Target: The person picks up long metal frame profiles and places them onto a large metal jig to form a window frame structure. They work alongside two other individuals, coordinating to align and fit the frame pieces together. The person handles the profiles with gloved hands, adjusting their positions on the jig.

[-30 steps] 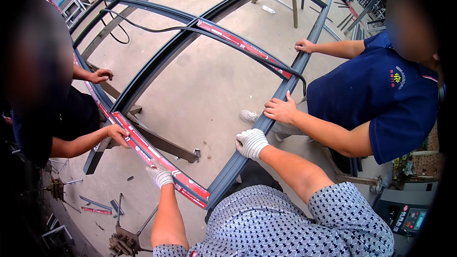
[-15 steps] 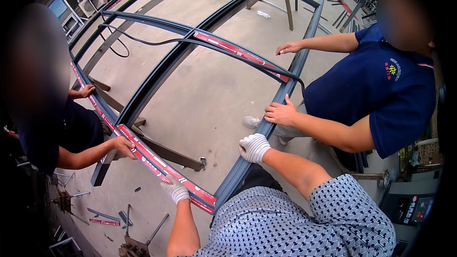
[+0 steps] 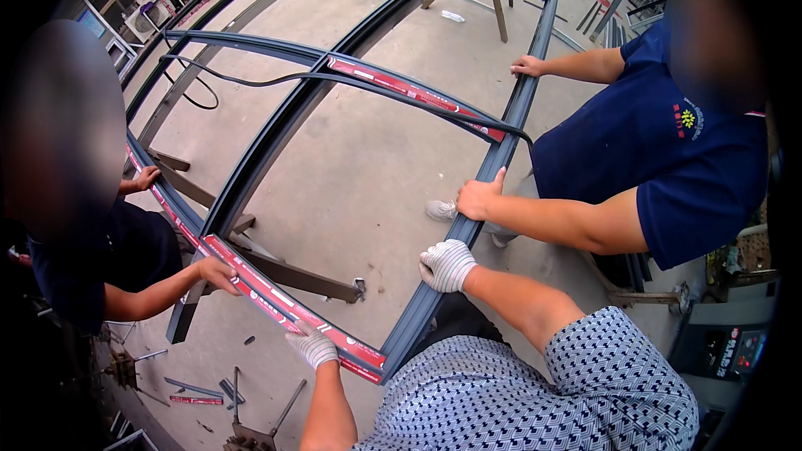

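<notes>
your gloved left hand (image 3: 313,345) is gripping the frame (image 3: 276,129) at its near red-taped rail, right hand (image 3: 446,264) clamping the right rail (fingers curling under, hidden); two co-workers are holding it too.

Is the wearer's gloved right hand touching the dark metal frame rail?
Touching. The head view shows the right hand in its white glove wrapped over the grey frame rail, with no gap between glove and metal.

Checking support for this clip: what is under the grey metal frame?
Under the grey metal frame lie bare concrete floor and dark trestle legs. The left hand and right hand grip its rails. What is beneath the near corner is hidden by the person's body.
</notes>
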Demonstrator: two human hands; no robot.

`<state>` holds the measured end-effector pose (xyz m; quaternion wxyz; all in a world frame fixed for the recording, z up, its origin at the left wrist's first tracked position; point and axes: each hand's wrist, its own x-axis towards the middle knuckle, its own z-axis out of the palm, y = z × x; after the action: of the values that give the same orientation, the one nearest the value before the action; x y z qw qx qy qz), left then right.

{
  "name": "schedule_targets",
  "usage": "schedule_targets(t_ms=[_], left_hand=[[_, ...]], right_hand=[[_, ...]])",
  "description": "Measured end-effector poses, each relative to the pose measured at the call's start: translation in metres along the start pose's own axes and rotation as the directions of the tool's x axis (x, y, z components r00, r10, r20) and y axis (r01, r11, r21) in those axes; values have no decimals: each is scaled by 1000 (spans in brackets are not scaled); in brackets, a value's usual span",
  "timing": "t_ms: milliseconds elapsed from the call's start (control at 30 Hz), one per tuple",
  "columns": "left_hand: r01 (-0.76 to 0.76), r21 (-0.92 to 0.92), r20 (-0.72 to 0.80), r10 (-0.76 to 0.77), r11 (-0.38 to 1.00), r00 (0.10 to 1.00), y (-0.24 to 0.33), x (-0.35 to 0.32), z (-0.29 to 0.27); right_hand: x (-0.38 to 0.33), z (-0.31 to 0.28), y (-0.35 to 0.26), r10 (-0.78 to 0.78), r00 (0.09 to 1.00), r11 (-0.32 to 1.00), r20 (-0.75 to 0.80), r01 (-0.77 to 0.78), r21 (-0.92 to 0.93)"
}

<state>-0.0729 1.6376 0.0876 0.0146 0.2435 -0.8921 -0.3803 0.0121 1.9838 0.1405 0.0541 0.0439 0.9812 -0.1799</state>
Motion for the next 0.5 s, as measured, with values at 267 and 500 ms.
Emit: schedule_targets(t_ms=[267, 500], left_hand=[[49, 34, 69, -51, 998, 996, 25, -9, -12], [81, 41, 100, -85, 996, 991, 36, -9, -19]], right_hand=[[1, -2, -2, 0, 1000, 1000, 25, 0, -19], [1, -3, -5, 23, 999, 999, 41, -21, -39]])
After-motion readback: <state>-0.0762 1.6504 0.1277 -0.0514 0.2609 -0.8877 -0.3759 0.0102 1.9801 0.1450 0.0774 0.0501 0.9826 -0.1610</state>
